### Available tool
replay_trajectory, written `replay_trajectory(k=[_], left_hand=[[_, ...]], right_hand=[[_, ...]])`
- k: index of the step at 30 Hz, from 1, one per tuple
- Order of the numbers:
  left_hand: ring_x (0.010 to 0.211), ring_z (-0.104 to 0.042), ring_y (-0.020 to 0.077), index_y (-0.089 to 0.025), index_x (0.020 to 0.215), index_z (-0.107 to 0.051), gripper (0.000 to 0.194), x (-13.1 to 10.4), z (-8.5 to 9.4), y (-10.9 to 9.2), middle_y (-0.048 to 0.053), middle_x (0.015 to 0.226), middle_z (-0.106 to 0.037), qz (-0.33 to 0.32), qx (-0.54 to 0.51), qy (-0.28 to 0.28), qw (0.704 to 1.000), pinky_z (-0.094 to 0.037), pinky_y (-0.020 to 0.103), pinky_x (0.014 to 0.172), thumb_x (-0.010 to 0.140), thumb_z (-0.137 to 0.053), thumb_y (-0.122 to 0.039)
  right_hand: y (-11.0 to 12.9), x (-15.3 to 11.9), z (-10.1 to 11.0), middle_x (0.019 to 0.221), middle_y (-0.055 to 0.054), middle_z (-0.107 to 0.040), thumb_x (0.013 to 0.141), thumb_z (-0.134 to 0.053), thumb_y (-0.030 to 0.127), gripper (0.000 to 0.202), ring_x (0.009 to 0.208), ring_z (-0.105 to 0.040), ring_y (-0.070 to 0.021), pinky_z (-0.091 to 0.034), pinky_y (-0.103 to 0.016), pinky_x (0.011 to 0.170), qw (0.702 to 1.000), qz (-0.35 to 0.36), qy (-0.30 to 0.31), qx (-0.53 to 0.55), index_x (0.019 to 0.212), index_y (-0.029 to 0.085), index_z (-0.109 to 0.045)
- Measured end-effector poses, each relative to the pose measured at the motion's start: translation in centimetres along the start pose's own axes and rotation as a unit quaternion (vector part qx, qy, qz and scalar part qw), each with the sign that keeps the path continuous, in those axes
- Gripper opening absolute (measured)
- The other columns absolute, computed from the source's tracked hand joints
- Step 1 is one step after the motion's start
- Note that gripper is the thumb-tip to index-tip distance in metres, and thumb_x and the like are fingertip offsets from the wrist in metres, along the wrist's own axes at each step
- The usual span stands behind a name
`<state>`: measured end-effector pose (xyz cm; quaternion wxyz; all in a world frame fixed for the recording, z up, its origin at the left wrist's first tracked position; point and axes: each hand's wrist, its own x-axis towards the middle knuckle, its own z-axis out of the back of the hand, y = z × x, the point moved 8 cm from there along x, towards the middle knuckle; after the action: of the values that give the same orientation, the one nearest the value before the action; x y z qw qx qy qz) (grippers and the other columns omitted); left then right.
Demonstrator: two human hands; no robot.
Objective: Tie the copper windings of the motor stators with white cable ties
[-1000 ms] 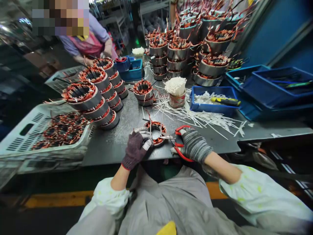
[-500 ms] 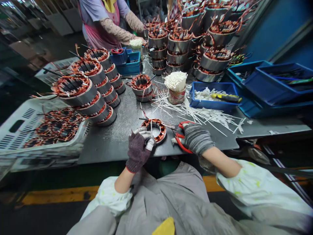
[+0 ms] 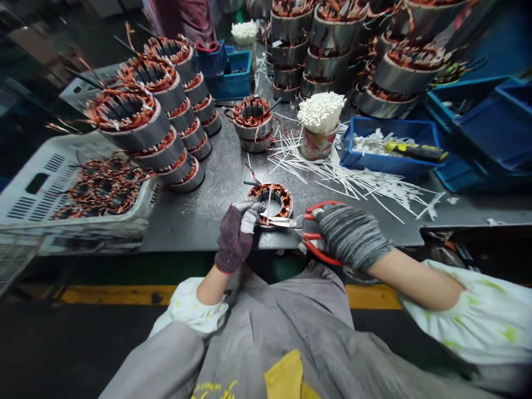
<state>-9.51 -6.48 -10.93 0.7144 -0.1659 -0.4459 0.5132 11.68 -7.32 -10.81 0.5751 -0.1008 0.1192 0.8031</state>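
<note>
A small motor stator with copper windings [image 3: 285, 200] lies on the metal bench near its front edge. My left hand [image 3: 236, 235], in a dark purple glove with pale wrapped fingertips, is closed at the stator's left front rim. A thin white strip [image 3: 270, 200] runs across the stator's opening. My right hand [image 3: 353, 235], in a grey striped glove, grips red-handled scissors [image 3: 297, 222]. Their blades point left and reach the stator's front rim, close to my left fingertips and the strip's lower end. Whether the blades touch the strip is unclear.
Stacked stators [image 3: 143, 124] stand at left, beside a white crate [image 3: 25, 208] of more. A shorter stack [image 3: 253, 130] is behind the work. A cup of white sticks [image 3: 318, 141], loose strips [image 3: 332, 177] and a blue bin [image 3: 390, 160] with a yellow-black tool lie beyond.
The scissors have moved left and toward me, from the stator's right side to its front rim near my left fingers. My view has tilted down; the left hand stays at the stator.
</note>
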Motion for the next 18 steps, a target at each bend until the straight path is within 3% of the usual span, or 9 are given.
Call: replay_trajectory(k=[5,9,11,14,18], left_hand=[[0.111,-0.066,0.0185,-0.022,0.112,-0.067,0.029,0.1,0.1,0.0,0.006,0.112,-0.073,-0.008,0.004,0.008,1.0,-0.052,0.037,0.101,0.105,-0.042,-0.036],[0.117,-0.065,0.0193,-0.022,0.115,-0.065,0.028,0.0,0.7,-1.4,0.006,0.116,-0.073,-0.048,0.051,0.0,0.998,-0.049,0.04,0.106,0.104,-0.041,-0.03],[0.126,-0.061,0.0239,-0.022,0.121,-0.063,0.027,-0.3,0.4,-3.2,0.008,0.121,-0.072,-0.106,0.121,0.004,0.987,-0.037,0.051,0.117,0.101,-0.047,-0.031],[0.13,-0.057,0.0329,-0.019,0.133,-0.058,0.045,-0.5,-1.6,-5.3,0.013,0.127,-0.069,-0.161,0.221,0.053,0.96,-0.014,0.066,0.123,0.093,-0.063,-0.039],[0.11,-0.066,0.034,-0.018,0.123,-0.066,0.046,0.5,-4.2,-4.3,0.014,0.11,-0.075,-0.149,0.291,0.137,0.935,-0.012,0.072,0.119,0.088,-0.069,-0.048]], right_hand=[[0.7,0.7,0.0,0.104,-0.021,-0.074,0.092,-0.054,0.057,0.055,0.094,-0.071,-0.0353,-0.054,-0.041,0.076,0.998,0.018,0.021,-0.058,0.12,0.011,-0.067],[-1.8,1.0,-1.4,0.086,-0.013,-0.074,0.093,-0.051,0.061,0.05,0.077,-0.071,-0.0291,-0.049,-0.035,0.067,0.998,-0.03,0.052,0.0,0.107,0.017,-0.069],[-4.6,1.5,-1.4,0.085,-0.013,-0.073,0.094,-0.049,0.061,0.049,0.075,-0.069,-0.028,-0.048,-0.036,0.068,0.994,-0.103,0.017,0.02,0.106,0.018,-0.069],[-7.9,2.6,-1.0,0.094,-0.017,-0.073,0.097,-0.046,0.052,0.045,0.079,-0.068,-0.0294,-0.048,-0.039,0.073,0.985,-0.163,-0.039,0.03,0.109,0.015,-0.069],[-9.6,3.6,-0.5,0.105,-0.019,-0.072,0.095,-0.05,0.049,0.044,0.088,-0.068,-0.0304,-0.049,-0.04,0.08,0.981,-0.147,-0.11,0.066,0.116,0.014,-0.068]])
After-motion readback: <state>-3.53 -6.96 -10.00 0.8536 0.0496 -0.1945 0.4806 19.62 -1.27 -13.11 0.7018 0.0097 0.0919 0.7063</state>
